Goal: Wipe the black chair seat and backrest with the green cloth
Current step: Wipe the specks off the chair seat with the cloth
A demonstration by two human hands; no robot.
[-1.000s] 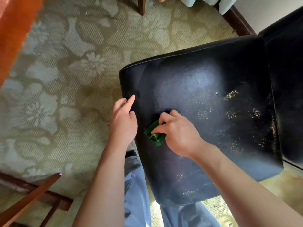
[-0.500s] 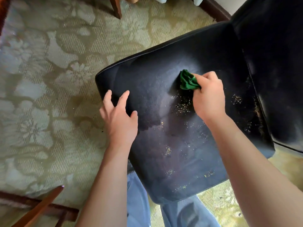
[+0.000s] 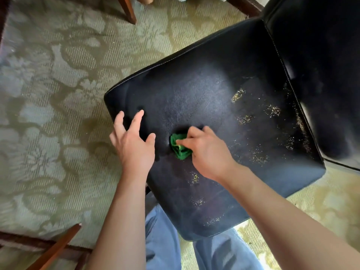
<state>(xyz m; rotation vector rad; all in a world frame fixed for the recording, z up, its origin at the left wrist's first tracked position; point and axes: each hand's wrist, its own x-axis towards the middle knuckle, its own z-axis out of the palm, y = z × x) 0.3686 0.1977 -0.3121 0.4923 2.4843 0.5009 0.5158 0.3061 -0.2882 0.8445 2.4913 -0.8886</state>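
The black chair seat fills the middle of the view, its leather dotted with patches of yellowish crumbs toward the right and front. The black backrest rises at the upper right. My right hand grips the bunched green cloth and presses it onto the seat near its left front part. My left hand rests on the seat's left edge with fingers spread and straight, just left of the cloth.
A pale green patterned carpet covers the floor. A wooden furniture leg stands at the top, and more wooden chair parts lie at the bottom left. My legs in blue jeans are below the seat's front edge.
My right hand has drawn the green cloth from the middle-back of the seat toward the front left, close to my left hand. My left hand stays on the seat's left edge.
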